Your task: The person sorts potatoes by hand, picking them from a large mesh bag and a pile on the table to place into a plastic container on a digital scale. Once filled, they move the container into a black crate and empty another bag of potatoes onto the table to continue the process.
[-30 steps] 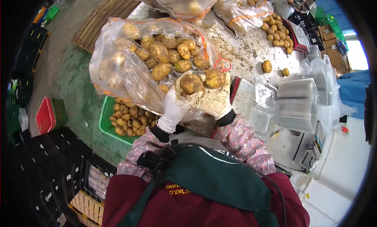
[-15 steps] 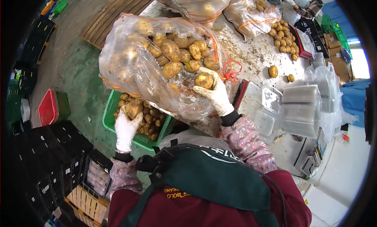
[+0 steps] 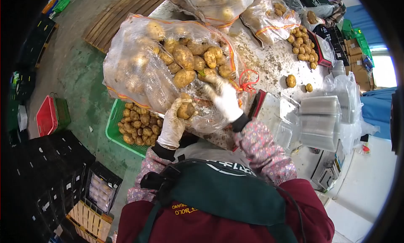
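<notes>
Left hand (image 3: 171, 126) has its gloved fingers closed round a potato (image 3: 184, 111) at the near side of the plastic sack (image 3: 134, 70); right hand (image 3: 225, 99), fingers spread, is at the potatoes inside!

The left hand (image 3: 172, 127), back from the green basket (image 3: 110, 131), holds a potato (image 3: 184, 111) beside the bag (image 3: 143, 81); the right hand (image 3: 225, 101), its potato gone, reaches over the bag.

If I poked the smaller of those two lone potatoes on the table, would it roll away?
The smaller potato would probably roll a little, because it looks roundish and touches nothing beside it. Bits of dirt on the table might slow it.
</notes>
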